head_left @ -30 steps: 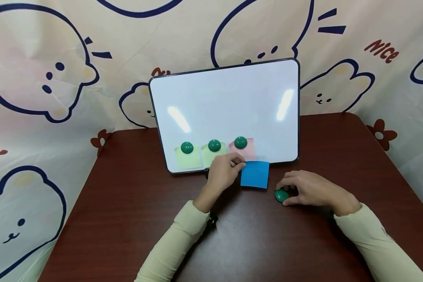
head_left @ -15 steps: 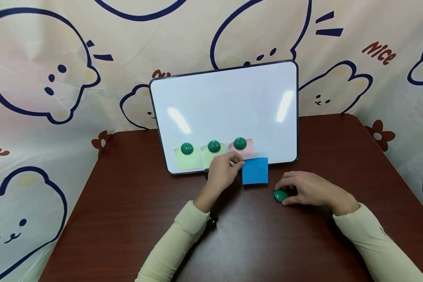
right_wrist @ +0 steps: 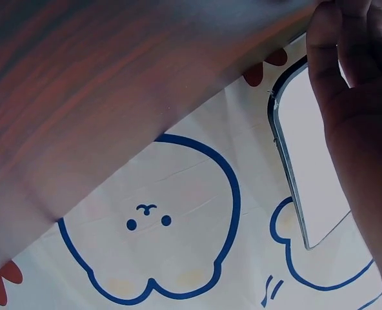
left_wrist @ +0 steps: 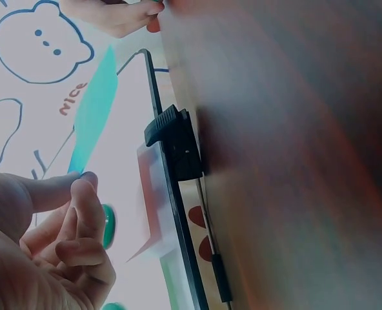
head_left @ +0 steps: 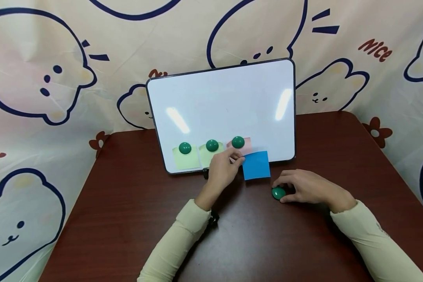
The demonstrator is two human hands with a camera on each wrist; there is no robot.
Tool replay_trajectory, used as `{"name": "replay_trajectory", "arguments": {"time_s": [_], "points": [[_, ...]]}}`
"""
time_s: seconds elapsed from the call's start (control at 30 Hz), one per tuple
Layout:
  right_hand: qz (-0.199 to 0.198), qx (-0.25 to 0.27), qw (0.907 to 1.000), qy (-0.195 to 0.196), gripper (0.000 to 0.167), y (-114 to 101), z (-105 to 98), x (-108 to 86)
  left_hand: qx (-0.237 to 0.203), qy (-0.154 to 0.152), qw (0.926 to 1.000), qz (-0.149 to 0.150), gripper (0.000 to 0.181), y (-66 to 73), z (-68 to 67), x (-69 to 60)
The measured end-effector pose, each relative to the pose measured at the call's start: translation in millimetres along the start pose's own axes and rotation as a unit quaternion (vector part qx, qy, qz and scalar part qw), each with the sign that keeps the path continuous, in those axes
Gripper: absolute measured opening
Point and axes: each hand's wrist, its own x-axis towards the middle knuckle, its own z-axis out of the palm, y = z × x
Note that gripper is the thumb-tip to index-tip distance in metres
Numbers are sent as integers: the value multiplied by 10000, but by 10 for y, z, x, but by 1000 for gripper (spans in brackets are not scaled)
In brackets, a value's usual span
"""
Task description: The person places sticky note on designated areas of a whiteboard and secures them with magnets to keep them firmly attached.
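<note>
Between thumb and forefinger, my left hand [head_left: 223, 168] pinches the left edge of a blue sticky note [head_left: 256, 166], in front of the whiteboard's lower edge. In the left wrist view the note [left_wrist: 95, 116] is seen nearly edge-on, away from the board. Over the table at the right, my right hand [head_left: 304, 187] holds a round green magnet [head_left: 278, 193] by its sides. The whiteboard [head_left: 222, 105] leans at the back. Along its bottom, green magnets sit on two light green notes [head_left: 186, 159] and a pink note [head_left: 246, 146]. The right wrist view hides the held magnet.
A black clip foot [left_wrist: 178, 142] grips the board's lower edge. The dark wooden table [head_left: 253, 243] stretches in front, and a cartoon-printed cloth [head_left: 338, 23] hangs behind it and at the sides.
The blue note has risen and now overlaps the board's lower right part, slightly tilted. My right hand and its magnet have shifted slightly left and up.
</note>
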Motion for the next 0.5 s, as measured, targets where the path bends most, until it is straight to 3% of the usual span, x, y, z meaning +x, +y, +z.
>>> {"name": "replay_trajectory", "arguments": {"time_s": [0.5], "points": [[62,-47,10000,-32,38,-18,-21,-3,88,33,9999,133,15,104,107,109]]}}
